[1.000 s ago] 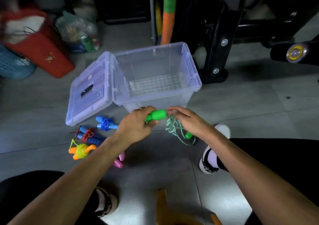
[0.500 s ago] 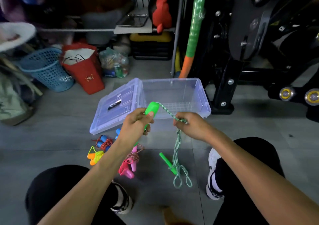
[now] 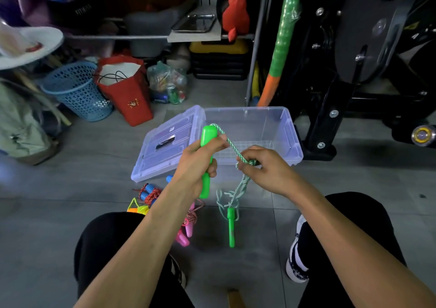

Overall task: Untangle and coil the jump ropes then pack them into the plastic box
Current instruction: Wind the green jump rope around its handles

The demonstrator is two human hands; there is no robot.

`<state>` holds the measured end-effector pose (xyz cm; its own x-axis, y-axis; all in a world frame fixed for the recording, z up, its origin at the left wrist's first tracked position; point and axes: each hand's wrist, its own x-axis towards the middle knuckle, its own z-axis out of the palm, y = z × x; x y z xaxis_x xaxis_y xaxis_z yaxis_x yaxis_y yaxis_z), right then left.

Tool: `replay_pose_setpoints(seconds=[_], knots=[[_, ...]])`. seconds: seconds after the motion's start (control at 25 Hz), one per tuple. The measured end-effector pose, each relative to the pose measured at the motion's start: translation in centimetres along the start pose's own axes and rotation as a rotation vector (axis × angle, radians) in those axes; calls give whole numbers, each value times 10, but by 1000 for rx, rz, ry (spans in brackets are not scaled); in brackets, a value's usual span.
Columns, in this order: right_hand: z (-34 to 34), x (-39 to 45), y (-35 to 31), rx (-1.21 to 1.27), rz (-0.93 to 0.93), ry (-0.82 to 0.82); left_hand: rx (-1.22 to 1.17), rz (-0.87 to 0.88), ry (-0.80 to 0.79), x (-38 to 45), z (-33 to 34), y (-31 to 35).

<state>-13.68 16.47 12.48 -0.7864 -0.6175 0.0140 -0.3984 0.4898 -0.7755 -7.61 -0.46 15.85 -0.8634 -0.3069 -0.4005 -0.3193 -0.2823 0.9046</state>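
Note:
My left hand (image 3: 197,166) grips one green handle (image 3: 208,135) of a green jump rope, held upright in front of the clear plastic box (image 3: 289,128). Its green-and-white cord (image 3: 232,149) runs across to my right hand (image 3: 264,166), which pinches a knot in it. Below that hand the cord hangs in tangled loops to the second green handle (image 3: 231,227), which dangles near the floor. The box stands open, its lid (image 3: 165,142) folded out to the left. On the floor lie a blue-handled rope (image 3: 148,192), a yellow-and-orange rope (image 3: 138,208) and a pink-handled rope (image 3: 186,229).
A red bag (image 3: 127,90), a blue mesh basket (image 3: 75,90) and a clear bag of bottles (image 3: 168,83) stand at the back left. Black gym equipment (image 3: 354,71) rises at the right, right behind the box. My knees and shoes flank the grey floor tiles.
Both hands have risen a little with the green rope. The lower handle now hangs straight down instead of slanting, and the view has tilted slightly upward.

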Motion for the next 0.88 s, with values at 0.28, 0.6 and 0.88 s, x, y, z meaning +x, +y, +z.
replay_pose_setpoints(seconds=[0.28,0.6,0.88], knots=[[-15,6,11,71,194,89,-398,-23,36,16,4,6],[-27,11,18,142,349,294,-164,32,275,40,-12,5],[-35,16,18,548,543,242,86,20,183,41,-10,-3]])
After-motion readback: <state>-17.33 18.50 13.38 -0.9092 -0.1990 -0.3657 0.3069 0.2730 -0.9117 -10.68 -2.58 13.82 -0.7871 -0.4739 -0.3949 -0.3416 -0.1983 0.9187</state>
